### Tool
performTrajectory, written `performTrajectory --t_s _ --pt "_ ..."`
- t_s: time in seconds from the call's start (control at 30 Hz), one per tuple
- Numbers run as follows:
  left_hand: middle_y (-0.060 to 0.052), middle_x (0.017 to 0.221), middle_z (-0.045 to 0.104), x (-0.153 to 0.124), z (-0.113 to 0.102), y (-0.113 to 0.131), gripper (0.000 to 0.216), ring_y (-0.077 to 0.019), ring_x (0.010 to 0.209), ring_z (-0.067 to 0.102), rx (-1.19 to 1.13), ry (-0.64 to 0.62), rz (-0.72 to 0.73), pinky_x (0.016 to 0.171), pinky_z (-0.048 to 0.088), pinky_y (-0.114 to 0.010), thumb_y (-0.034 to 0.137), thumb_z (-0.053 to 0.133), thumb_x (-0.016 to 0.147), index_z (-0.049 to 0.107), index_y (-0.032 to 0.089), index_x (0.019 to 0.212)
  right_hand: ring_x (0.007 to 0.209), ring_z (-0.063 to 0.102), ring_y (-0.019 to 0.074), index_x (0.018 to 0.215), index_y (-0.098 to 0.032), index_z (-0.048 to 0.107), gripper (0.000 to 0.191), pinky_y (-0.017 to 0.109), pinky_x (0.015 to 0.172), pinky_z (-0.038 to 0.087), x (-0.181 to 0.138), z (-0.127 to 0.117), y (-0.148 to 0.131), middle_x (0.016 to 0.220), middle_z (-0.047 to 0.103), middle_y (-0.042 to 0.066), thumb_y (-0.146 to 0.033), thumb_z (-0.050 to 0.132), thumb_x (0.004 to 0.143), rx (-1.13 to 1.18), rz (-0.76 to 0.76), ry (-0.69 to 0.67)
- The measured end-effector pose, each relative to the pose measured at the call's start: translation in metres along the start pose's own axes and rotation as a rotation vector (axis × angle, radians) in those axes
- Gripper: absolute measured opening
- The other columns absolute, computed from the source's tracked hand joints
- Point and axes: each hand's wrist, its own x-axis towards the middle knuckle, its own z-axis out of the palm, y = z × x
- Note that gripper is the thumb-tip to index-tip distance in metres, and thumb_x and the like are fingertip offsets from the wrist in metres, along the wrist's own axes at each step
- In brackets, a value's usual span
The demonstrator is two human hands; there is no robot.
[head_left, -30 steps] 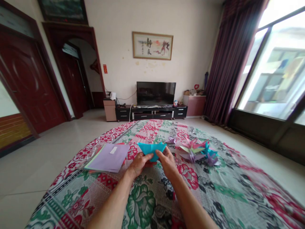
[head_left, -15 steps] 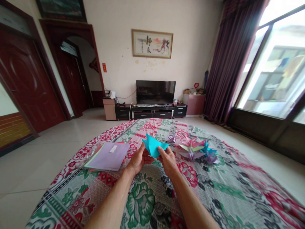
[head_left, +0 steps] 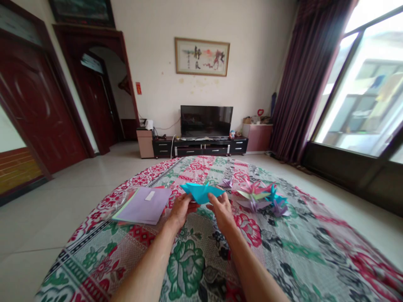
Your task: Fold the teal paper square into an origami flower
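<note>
A folded piece of turquoise paper (head_left: 201,193) is held just above the flowered tablecloth (head_left: 195,256) between both hands. My left hand (head_left: 181,208) pinches its lower left edge. My right hand (head_left: 223,207) pinches its lower right edge, fingers curled under the paper. The paper lies nearly flat, with pointed flaps sticking out to left and right.
A stack of coloured sheets with a lilac one on top (head_left: 143,204) lies left of my hands. Several finished folded paper figures (head_left: 260,195) sit to the right. Beyond the round table are a tiled floor, a TV stand (head_left: 204,147) and a big window.
The turquoise paper has been turned from standing with one point up to lying flatter and wider. Both hands kept their hold and shifted only slightly.
</note>
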Motion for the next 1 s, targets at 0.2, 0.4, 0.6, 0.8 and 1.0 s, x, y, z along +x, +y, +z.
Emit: performTrajectory --t_s 0.2,0.4,0.6,0.8,1.0 --pt "-0.004 0.063 0.069 0.002 -0.002 -0.001 0.026 -0.0191 0.061 0.067 -0.074 0.068 0.021 0.048 0.046 -0.023 0.042 0.068 0.065 0.062 0.017 0.072 0.075 0.056 0.0157 0.112 -0.024 0.056 0.055 0.030 0.068 0.050 -0.006 0.003 -0.001 0.085 0.060 0.000 -0.021 0.061 0.058 0.059 0.024 -0.098" --pt "-0.003 0.065 0.068 0.002 0.000 0.000 0.032 -0.0176 0.060 0.067 -0.116 0.111 0.056 0.046 0.046 -0.020 0.044 0.069 0.063 0.061 0.015 0.074 0.084 0.059 0.0174 0.116 -0.027 0.053 0.059 0.031 0.072 0.050 -0.005 0.000 0.001 0.094 0.062 0.001 -0.016 0.052 0.057 0.128 0.055 -0.166" --pt "-0.004 0.067 0.068 0.002 0.001 0.001 0.033 -0.0196 0.065 0.068 -0.131 0.098 0.058 0.048 0.048 -0.021 0.044 0.069 0.063 0.061 0.015 0.076 0.090 0.060 0.0179 0.121 -0.029 0.047 0.064 0.028 0.071 0.048 -0.008 0.004 0.002 0.101 0.062 0.001 -0.015 0.055 0.060 0.119 0.022 -0.232" --pt "-0.004 0.065 0.068 0.002 0.001 0.000 0.033 -0.0199 0.066 0.069 -0.149 0.066 0.073 0.048 0.048 -0.020 0.043 0.071 0.062 0.061 0.014 0.075 0.087 0.058 0.0186 0.119 -0.025 0.049 0.057 0.027 0.067 0.049 -0.009 0.009 0.002 0.099 0.063 0.004 -0.027 0.064 0.064 0.060 0.039 -0.197" --pt "-0.005 0.070 0.070 0.004 -0.001 -0.001 0.031 -0.0195 0.069 0.069 -0.156 0.066 0.078 0.052 0.050 -0.022 0.042 0.068 0.065 0.061 0.016 0.078 0.088 0.060 0.0195 0.126 -0.028 0.043 0.072 0.027 0.064 0.049 -0.009 0.013 0.003 0.105 0.063 0.004 -0.025 0.066 0.058 0.131 0.062 -0.131"
